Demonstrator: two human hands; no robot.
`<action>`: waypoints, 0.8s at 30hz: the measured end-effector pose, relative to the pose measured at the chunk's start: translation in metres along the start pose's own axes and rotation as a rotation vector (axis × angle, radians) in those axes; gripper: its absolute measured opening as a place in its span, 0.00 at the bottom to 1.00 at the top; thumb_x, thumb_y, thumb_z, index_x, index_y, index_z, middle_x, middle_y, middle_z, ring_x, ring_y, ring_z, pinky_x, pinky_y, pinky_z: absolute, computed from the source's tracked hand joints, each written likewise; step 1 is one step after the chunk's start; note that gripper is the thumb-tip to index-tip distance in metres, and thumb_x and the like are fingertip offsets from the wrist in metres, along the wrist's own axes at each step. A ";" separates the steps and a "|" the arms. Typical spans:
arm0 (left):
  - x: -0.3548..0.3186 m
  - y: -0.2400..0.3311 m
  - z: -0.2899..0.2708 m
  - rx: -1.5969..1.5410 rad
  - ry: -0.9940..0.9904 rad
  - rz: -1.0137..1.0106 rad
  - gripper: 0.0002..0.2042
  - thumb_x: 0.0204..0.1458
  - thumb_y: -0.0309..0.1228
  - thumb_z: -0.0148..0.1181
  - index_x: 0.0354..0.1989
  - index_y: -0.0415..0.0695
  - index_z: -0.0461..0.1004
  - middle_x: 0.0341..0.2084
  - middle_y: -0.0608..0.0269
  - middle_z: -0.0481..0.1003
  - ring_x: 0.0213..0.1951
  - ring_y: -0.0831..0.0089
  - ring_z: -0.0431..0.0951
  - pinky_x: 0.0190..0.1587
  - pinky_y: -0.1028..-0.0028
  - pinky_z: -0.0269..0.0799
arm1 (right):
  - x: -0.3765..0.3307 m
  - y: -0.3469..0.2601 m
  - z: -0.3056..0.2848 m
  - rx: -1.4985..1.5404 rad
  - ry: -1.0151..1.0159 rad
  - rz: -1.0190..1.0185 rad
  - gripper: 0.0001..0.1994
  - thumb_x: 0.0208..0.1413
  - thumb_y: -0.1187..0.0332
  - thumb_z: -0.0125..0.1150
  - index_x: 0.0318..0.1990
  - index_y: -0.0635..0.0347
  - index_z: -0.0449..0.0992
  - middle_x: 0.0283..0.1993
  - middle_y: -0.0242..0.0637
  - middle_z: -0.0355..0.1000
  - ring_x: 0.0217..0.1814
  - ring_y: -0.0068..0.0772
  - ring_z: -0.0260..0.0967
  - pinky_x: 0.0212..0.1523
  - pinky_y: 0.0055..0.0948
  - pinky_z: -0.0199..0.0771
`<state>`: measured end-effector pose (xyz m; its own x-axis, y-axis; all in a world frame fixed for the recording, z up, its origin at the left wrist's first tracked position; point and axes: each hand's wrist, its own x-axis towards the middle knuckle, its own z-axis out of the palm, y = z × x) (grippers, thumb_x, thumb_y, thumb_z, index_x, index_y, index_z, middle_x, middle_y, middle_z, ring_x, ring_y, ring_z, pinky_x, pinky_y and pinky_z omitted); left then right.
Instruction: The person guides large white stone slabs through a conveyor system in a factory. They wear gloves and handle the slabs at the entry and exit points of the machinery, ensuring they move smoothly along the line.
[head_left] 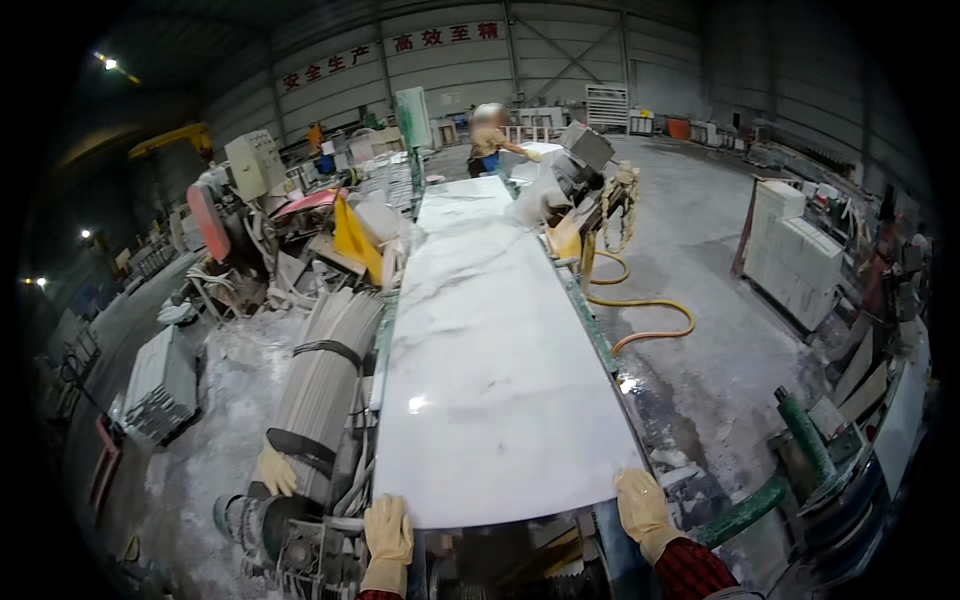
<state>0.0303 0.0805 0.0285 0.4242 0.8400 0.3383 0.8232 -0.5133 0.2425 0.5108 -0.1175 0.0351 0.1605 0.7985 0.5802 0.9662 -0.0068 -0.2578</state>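
Note:
A long white marble slab with grey veins (480,400) stretches away from me along a machine bed. My left hand (388,540), in a cream glove, is at the slab's near left corner with its fingers closed over the edge. At the near right corner my right hand (645,510), gloved alike, grips the edge, its fingers on the top face. The undersides of both grips are hidden. Left of my left hand, a loose cream glove (276,470) lies against a grey ribbed bellows cover (325,390).
Machine heads stand either side of the slab, with a yellow guard (355,240) at left and a yellow hose (655,303) on the right floor. A co-worker (488,140) is at the far end. Stacked slabs (160,385) lie left; green pipes (740,512) stick out right.

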 end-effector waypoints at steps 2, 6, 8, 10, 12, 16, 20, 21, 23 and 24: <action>-0.001 0.001 0.001 0.052 0.025 0.013 0.25 0.63 0.38 0.55 0.66 0.40 0.68 0.63 0.39 0.68 0.64 0.39 0.65 0.67 0.44 0.58 | 0.002 -0.008 -0.010 0.019 -0.033 -0.007 0.14 0.54 0.72 0.60 0.48 0.63 0.79 0.52 0.53 0.77 0.58 0.60 0.72 0.63 0.52 0.70; -0.001 0.005 0.010 0.122 0.051 -0.027 0.25 0.63 0.38 0.55 0.67 0.42 0.67 0.65 0.39 0.67 0.66 0.40 0.63 0.70 0.43 0.54 | 0.003 -0.021 -0.013 -0.001 -0.073 0.010 0.16 0.52 0.71 0.61 0.50 0.64 0.78 0.53 0.55 0.75 0.59 0.62 0.70 0.64 0.52 0.69; -0.001 0.008 0.001 0.051 -0.023 -0.064 0.25 0.63 0.39 0.55 0.67 0.42 0.67 0.66 0.39 0.66 0.67 0.39 0.62 0.72 0.43 0.52 | 0.003 -0.019 -0.018 -0.033 -0.093 0.019 0.18 0.52 0.71 0.61 0.51 0.64 0.77 0.55 0.56 0.74 0.59 0.63 0.69 0.64 0.52 0.68; 0.000 0.010 0.000 0.035 -0.026 -0.056 0.26 0.63 0.39 0.55 0.67 0.42 0.67 0.66 0.39 0.66 0.67 0.39 0.62 0.71 0.43 0.53 | -0.002 -0.006 -0.009 -0.024 -0.119 0.014 0.19 0.51 0.70 0.61 0.52 0.65 0.77 0.56 0.56 0.73 0.59 0.62 0.69 0.63 0.51 0.69; -0.001 0.005 -0.001 0.038 -0.008 -0.059 0.26 0.63 0.40 0.55 0.67 0.42 0.67 0.65 0.40 0.67 0.67 0.38 0.63 0.71 0.42 0.53 | 0.001 -0.017 -0.014 -0.025 -0.072 -0.014 0.19 0.51 0.70 0.61 0.52 0.64 0.77 0.55 0.56 0.73 0.58 0.62 0.69 0.62 0.51 0.70; -0.004 0.000 0.005 0.076 0.048 -0.033 0.24 0.62 0.40 0.56 0.64 0.41 0.69 0.62 0.39 0.68 0.64 0.39 0.65 0.69 0.43 0.56 | 0.008 -0.021 -0.018 0.006 -0.071 -0.001 0.17 0.51 0.72 0.60 0.50 0.63 0.77 0.52 0.55 0.73 0.55 0.62 0.69 0.59 0.50 0.71; -0.003 0.005 0.003 0.070 0.070 -0.012 0.23 0.61 0.40 0.56 0.62 0.41 0.70 0.60 0.39 0.69 0.62 0.39 0.66 0.67 0.43 0.57 | 0.010 -0.023 -0.021 -0.007 -0.060 -0.015 0.13 0.52 0.75 0.60 0.46 0.62 0.77 0.48 0.52 0.73 0.52 0.60 0.70 0.54 0.50 0.71; -0.004 0.004 0.004 0.080 0.073 -0.008 0.23 0.61 0.39 0.56 0.62 0.41 0.70 0.60 0.39 0.69 0.62 0.39 0.66 0.67 0.43 0.57 | 0.008 -0.021 -0.019 -0.023 -0.070 -0.013 0.12 0.52 0.75 0.60 0.46 0.62 0.76 0.47 0.51 0.73 0.51 0.59 0.70 0.53 0.49 0.72; -0.003 0.004 0.006 0.096 0.087 -0.003 0.23 0.61 0.39 0.56 0.62 0.40 0.70 0.60 0.40 0.69 0.62 0.39 0.66 0.67 0.43 0.57 | 0.008 -0.018 -0.014 -0.035 -0.047 -0.017 0.12 0.52 0.75 0.60 0.45 0.62 0.76 0.46 0.49 0.73 0.51 0.57 0.70 0.52 0.48 0.72; -0.003 0.005 0.006 0.090 0.083 -0.001 0.23 0.61 0.39 0.56 0.62 0.40 0.70 0.61 0.40 0.69 0.62 0.39 0.66 0.67 0.43 0.57 | 0.009 -0.018 -0.013 -0.044 -0.033 -0.022 0.12 0.52 0.75 0.60 0.45 0.62 0.76 0.46 0.48 0.73 0.50 0.56 0.71 0.51 0.47 0.72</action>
<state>0.0354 0.0767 0.0231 0.3942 0.8211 0.4128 0.8555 -0.4920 0.1616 0.4978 -0.1184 0.0551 0.1330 0.8184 0.5591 0.9774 -0.0147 -0.2111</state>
